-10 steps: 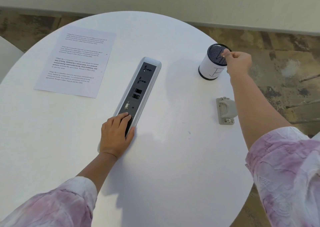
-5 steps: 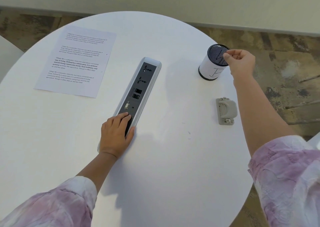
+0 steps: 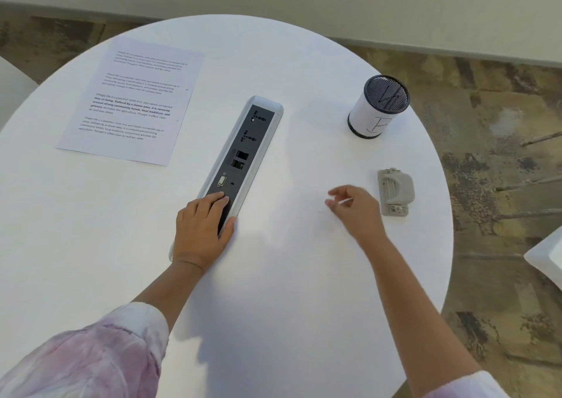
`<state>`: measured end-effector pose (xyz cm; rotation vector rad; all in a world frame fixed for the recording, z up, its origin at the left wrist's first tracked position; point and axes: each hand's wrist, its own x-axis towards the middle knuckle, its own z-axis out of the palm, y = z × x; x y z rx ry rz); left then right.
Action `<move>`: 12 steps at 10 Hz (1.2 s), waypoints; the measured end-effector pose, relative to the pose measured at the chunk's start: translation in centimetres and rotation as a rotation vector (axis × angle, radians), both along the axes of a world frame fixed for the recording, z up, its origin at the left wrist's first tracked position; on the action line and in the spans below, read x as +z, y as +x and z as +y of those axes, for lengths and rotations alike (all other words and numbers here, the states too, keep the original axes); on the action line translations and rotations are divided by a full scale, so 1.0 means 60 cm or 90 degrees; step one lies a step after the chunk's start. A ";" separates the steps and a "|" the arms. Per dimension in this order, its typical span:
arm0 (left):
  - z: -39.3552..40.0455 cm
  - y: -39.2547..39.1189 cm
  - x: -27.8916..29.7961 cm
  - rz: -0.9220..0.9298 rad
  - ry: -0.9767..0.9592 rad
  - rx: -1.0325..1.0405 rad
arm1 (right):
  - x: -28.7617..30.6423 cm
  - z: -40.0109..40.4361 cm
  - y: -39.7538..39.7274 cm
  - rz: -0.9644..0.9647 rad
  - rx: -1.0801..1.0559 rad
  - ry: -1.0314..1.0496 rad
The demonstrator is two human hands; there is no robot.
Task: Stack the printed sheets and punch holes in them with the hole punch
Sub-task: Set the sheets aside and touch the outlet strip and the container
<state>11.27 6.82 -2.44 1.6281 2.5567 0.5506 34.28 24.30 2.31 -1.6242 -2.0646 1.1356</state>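
Printed sheets lie flat at the far left of the round white table, squared into one pile. A grey hole punch sits near the table's right edge. My right hand hovers just left of the punch, fingers loosely curled and holding nothing. My left hand rests flat on the near end of the socket strip in the table's middle.
A white mesh pen cup with black wires inside stands at the far right, beyond the punch. The table's right edge drops to a patterned floor. A white seat corner shows at the right.
My right hand has left the rim of the pen cup and come back toward me, now low beside the hole punch. The left hand has not moved.
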 end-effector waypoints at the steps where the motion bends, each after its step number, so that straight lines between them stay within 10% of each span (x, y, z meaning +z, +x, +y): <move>1: 0.000 0.000 0.001 -0.002 -0.001 0.000 | -0.016 -0.028 0.001 -0.046 0.011 -0.019; 9: 0.000 0.002 0.004 -0.003 -0.005 -0.001 | -0.021 -0.044 -0.030 -0.240 0.076 0.075; 12: 0.000 0.002 0.005 -0.007 -0.002 -0.002 | 0.002 -0.015 -0.005 0.051 -0.073 -0.174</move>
